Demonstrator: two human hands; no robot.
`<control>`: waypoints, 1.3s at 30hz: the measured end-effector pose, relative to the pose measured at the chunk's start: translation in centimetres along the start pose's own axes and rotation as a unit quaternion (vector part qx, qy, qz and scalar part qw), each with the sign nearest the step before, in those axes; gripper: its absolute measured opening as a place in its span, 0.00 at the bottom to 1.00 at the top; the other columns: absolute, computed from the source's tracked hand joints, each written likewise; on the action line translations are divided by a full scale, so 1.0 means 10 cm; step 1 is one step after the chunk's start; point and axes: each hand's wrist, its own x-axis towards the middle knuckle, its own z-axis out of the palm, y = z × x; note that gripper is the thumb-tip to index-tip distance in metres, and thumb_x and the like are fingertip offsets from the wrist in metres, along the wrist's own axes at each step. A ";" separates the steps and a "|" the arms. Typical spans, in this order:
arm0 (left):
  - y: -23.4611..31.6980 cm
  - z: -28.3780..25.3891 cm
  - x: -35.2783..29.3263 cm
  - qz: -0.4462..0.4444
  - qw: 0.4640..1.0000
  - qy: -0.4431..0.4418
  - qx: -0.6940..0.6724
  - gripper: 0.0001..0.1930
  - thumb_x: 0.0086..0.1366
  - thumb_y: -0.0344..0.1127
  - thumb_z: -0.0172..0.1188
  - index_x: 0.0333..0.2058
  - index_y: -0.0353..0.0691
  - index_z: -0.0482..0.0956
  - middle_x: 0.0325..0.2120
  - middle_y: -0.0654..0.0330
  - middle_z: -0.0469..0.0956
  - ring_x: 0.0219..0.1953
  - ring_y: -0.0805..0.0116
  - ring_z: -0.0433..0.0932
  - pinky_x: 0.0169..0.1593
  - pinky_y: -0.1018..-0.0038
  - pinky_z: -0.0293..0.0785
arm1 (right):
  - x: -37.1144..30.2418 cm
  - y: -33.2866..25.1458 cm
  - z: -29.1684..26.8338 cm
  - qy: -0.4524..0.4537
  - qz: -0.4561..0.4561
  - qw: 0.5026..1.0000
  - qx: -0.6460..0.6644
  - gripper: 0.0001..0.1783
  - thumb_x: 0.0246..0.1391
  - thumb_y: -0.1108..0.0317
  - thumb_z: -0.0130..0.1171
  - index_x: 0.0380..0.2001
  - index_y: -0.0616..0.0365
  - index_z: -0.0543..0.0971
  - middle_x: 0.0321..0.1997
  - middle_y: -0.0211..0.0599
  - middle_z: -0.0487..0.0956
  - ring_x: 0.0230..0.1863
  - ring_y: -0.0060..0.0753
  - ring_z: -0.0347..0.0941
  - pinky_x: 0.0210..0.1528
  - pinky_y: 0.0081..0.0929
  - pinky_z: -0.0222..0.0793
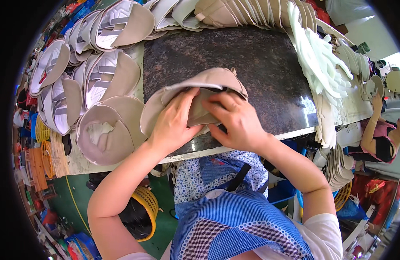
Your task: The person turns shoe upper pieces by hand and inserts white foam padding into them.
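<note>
Over the near part of the dark stone slab, both my hands hold a beige cap (210,79), tilted with its opening toward me. My left hand (174,117) grips it at the left of the opening, thumb low and fingers reaching inside. On the right side of the opening, my right hand (236,119) has its fingers curled at a dark inner edge band, the thumb below. The fingertips are partly hidden within the cap. Just left of my left hand lies another beige cap (132,110), its hollow facing up.
Stacked beige caps with pale linings (100,78) crowd the table's left side. A long row of nested beige caps (247,13) lines the far edge. Pale green strips (319,60) are heaped right of the slab (269,65). A yellow basket (145,212) stands below; a co-worker (379,134) is at far right.
</note>
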 end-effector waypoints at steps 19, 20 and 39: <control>0.18 -0.65 -0.16 0.131 0.977 -0.124 0.114 0.27 0.54 0.32 0.68 0.54 0.36 0.74 0.51 0.50 0.76 0.53 0.50 0.77 0.59 0.59 0.74 | -0.06 0.11 -0.15 -0.148 -0.139 0.975 -0.088 0.32 0.53 0.47 0.64 0.56 0.52 0.76 0.54 0.47 0.73 0.55 0.50 0.71 0.51 0.39 0.77; 0.18 -0.68 -0.18 0.132 0.976 -0.127 0.116 0.27 0.54 0.32 0.68 0.54 0.36 0.74 0.51 0.50 0.76 0.53 0.50 0.77 0.59 0.59 0.74 | -0.03 0.11 -0.15 -0.154 -0.127 0.978 -0.060 0.32 0.52 0.46 0.64 0.53 0.57 0.77 0.54 0.47 0.74 0.54 0.50 0.72 0.49 0.39 0.78; 0.19 -0.37 -0.51 0.149 0.979 -0.054 0.127 0.31 0.53 0.43 0.69 0.55 0.36 0.76 0.53 0.53 0.73 0.59 0.55 0.71 0.60 0.60 0.71 | -0.11 -0.02 -0.04 -0.183 -0.131 0.973 -0.057 0.34 0.49 0.49 0.67 0.61 0.42 0.74 0.62 0.41 0.67 0.60 0.49 0.65 0.60 0.48 0.67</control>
